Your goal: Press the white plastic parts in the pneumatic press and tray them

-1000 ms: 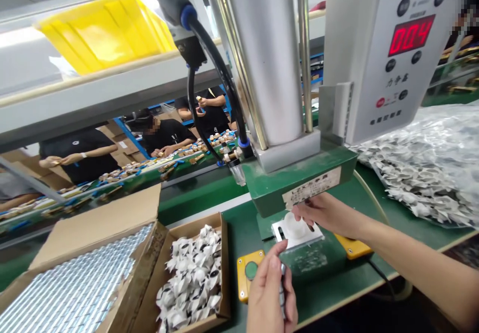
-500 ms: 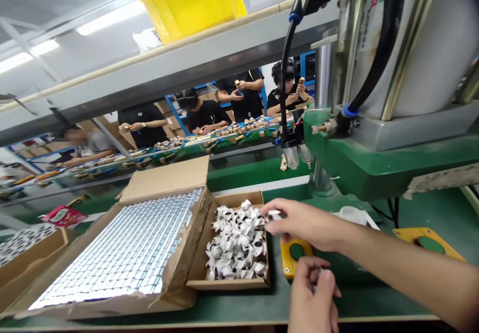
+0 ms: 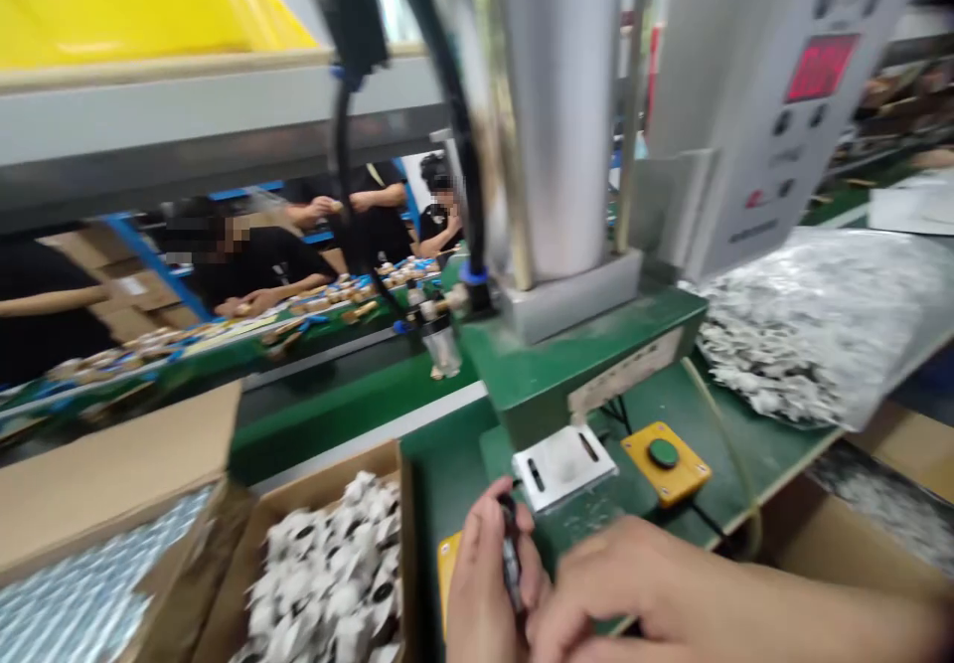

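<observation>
My left hand [image 3: 481, 583] is low in the middle, fingers pinched round a thin dark tool [image 3: 511, 559] that stands upright. My right hand [image 3: 633, 593] lies just right of it with fingers curled toward the tool; what it holds is hidden by blur. Both hover before the white fixture plate [image 3: 562, 462] at the foot of the green press [image 3: 573, 355]. A cardboard box of small white and black parts [image 3: 328, 574] sits to the left of my hands.
Yellow boxes with green buttons sit right [image 3: 663, 459] and left [image 3: 445, 564] of the plate. A plastic bag of white parts [image 3: 812, 325] lies at right, a box of shiny pieces [image 3: 81, 598] at left. People in black work at the far conveyor [image 3: 224, 330].
My right hand has come back from the box of white parts to my left hand. The view has swung right, back onto the press. The white plate now shows no part on it.
</observation>
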Motion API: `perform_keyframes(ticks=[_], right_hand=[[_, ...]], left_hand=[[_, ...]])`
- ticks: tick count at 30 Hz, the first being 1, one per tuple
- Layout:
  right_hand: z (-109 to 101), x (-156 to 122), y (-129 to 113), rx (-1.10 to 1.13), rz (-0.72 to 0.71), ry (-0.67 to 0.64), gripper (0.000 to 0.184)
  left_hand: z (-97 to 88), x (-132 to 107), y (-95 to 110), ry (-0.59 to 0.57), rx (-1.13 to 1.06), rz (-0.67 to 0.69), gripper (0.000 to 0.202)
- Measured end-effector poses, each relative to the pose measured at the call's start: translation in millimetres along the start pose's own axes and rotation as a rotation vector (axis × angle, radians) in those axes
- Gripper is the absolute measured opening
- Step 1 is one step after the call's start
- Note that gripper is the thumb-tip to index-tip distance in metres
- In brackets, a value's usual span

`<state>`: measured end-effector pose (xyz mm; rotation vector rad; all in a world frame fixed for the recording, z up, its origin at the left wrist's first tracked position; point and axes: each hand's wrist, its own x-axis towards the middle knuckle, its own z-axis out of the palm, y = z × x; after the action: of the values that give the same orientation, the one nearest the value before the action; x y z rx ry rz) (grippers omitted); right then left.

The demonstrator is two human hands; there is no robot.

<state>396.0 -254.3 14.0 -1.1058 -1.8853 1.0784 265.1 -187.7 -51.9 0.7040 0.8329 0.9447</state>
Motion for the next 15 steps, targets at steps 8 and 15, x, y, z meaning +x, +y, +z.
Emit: perform_keyframes(ticks=[8,15], right_hand=[[-100,-137,71,-0.281,0.553,0.572,0.032],[-145,-172,169,-1.218,0.456,0.722,0.038]], left_hand=[[79.3,36,3,-0.252,-0.425,-0.194,0.006],[65.1,48,1,-0.451,-0.482,-0.255,0.011]])
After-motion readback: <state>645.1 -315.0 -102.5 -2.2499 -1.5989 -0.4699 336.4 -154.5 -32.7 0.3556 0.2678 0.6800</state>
